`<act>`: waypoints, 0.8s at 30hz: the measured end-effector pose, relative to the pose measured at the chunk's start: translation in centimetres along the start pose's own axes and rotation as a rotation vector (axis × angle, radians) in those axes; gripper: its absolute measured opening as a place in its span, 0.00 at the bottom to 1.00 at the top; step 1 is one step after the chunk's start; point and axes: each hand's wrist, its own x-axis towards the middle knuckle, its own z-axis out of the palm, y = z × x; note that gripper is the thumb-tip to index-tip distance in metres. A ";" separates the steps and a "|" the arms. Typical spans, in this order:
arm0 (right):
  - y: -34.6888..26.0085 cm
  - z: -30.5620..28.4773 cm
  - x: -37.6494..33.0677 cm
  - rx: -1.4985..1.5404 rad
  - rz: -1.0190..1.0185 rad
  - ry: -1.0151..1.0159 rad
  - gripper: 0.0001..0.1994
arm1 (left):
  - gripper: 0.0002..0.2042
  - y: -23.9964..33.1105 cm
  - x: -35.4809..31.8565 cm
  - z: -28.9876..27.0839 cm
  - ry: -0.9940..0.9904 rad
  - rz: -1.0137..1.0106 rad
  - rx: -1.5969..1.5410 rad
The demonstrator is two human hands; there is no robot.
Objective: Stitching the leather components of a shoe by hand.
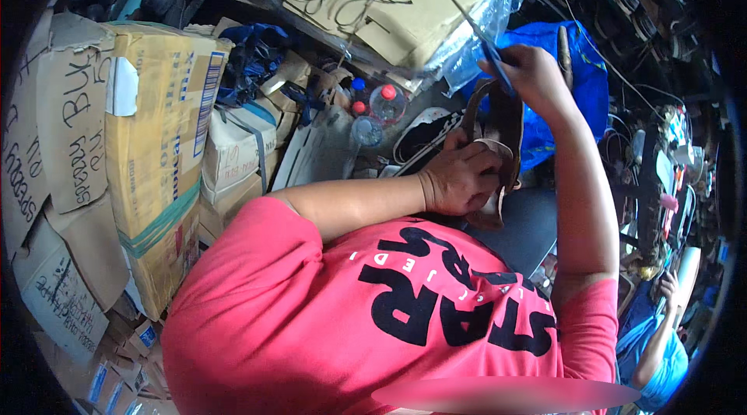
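My left hand (467,178) is closed around a brown leather piece (507,115) that looks like a shoe upper, held in front of my chest. Its curved edges stick out above and below my fingers. My right hand (537,80) is raised just beyond it, its fingers closed on a long thin tool with a blue handle (498,65). The tool's slender dark shaft points up and to the left, away from me. I cannot tell whether its handle end touches the leather. A black and white shoe (424,135) lies beyond my left hand.
Cardboard boxes (156,158) are stacked at the left. A low table topped with a cardboard sheet (389,22) bears tangled cord and a dark-handled tool. Plastic bottles with red caps (388,93) stand below it. Blue sheeting (583,96) lies behind my right hand. Another person (654,353) sits at lower right.
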 end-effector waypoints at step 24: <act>4.1 -2.3 -5.1 -0.084 -0.162 -0.053 0.11 | 0.06 -4.2 2.6 -8.1 0.128 -0.488 -0.874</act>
